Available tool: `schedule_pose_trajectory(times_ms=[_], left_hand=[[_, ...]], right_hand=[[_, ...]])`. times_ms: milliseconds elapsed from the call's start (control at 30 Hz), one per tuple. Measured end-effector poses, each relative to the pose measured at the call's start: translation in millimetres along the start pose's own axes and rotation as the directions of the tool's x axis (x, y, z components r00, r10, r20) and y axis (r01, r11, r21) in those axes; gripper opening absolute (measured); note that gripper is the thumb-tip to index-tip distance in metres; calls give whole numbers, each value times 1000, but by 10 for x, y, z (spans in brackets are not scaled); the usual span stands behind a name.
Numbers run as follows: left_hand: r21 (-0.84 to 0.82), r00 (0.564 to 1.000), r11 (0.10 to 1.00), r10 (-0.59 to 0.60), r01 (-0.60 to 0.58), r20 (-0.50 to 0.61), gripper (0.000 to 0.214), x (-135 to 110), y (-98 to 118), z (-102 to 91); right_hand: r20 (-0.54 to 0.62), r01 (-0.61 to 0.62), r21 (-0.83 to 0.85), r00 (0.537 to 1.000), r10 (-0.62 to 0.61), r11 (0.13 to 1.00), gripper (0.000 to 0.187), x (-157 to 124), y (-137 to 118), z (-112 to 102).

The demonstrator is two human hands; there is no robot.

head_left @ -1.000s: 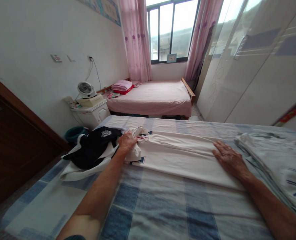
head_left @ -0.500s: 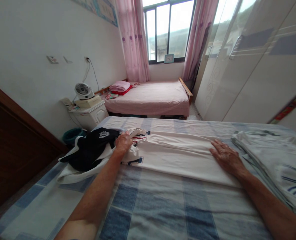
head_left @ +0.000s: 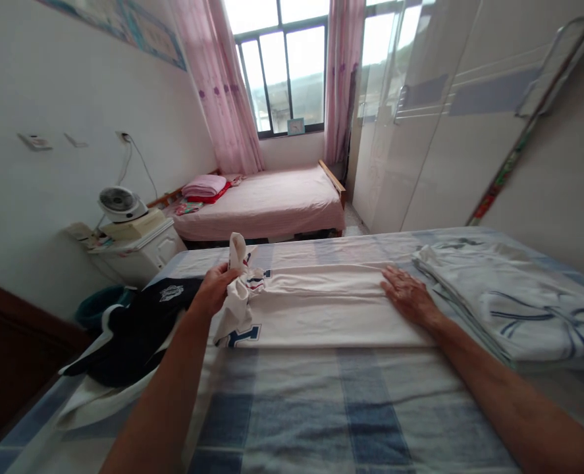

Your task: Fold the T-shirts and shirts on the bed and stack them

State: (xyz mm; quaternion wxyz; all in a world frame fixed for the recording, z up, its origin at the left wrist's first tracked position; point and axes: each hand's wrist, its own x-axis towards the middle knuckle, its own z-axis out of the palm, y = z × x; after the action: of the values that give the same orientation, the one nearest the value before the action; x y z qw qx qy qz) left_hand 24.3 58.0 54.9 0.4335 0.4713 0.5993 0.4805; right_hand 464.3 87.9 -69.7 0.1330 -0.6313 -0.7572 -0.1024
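Note:
A white shirt point(head_left: 321, 309) with dark blue lettering lies in a long folded strip across the bed in front of me. My left hand point(head_left: 216, 286) pinches its bunched collar end and holds part of it up off the bed. On the strip's other end, my right hand point(head_left: 407, 296) rests flat, palm down, with the fingers stretched out. A black and white garment point(head_left: 143, 329) with a pale emblem lies left of my left forearm, which covers part of it. To the right of my right hand is a pile of folded white clothes point(head_left: 529, 303) with blue stripes.
The clothes lie on a blue and white checked bedsheet point(head_left: 292, 408). Beyond it stands a second bed point(head_left: 272, 204) with pink bedding. A small fan point(head_left: 122, 204) sits on a white cabinet point(head_left: 148, 245) at the left; a wardrobe point(head_left: 420, 164) lines the right.
My left hand has lifted the collar end of the white shirt, and the cloth there now stands up. The right hand stays flat on the shirt. My view has turned to the right.

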Motion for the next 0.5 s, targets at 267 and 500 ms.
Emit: schedule_pose_trajectory(times_ms=[267,500], left_hand=[[-298,975,954,97,-34,200,21,13,362,1226],[-116,845,980,198,-162,497,21,-136,228,2420]], right_hand=[[-31,-98,429,992,123,898,52,36,7,-70],[65,-242,766,951,303,595,59,63,113,-191]])
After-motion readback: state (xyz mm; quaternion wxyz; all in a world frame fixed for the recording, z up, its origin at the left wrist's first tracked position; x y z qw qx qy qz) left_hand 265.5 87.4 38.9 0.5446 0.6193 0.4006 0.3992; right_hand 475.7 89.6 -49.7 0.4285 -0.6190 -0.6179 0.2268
